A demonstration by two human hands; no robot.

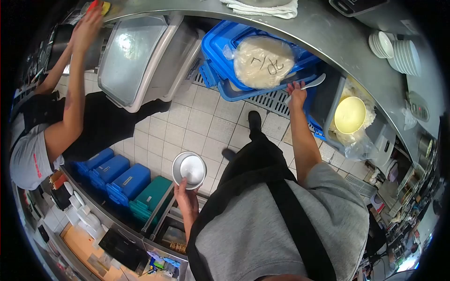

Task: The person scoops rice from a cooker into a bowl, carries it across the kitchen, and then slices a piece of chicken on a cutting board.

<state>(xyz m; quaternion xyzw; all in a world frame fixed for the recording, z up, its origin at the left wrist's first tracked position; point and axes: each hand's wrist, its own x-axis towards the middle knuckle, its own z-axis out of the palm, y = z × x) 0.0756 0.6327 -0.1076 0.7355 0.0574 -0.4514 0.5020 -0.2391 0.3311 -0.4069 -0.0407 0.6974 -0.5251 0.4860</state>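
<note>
My left hand point(185, 193) holds a round metal bowl point(192, 170) by its near rim, with the thumb inside; a whitish patch shows at its bottom. My right hand point(296, 93) is closed round a white spoon point(315, 82) beside the edge of a blue bin point(236, 95). On that bin's blue lid lies a clear bag of pale contents point(263, 62) with dark writing. To the right, a grey bin point(332, 112) holds a yellow bowl point(350, 115) among pale, grainy contents and clear plastic.
A co-worker point(70, 112) stands at the left, hands at the counter. A lidded bin point(133, 61) stands between us. Blue bins point(129, 184) and a green bin point(151, 199) line the lower left. White bowls point(404, 57) sit on the metal counter point(323, 35).
</note>
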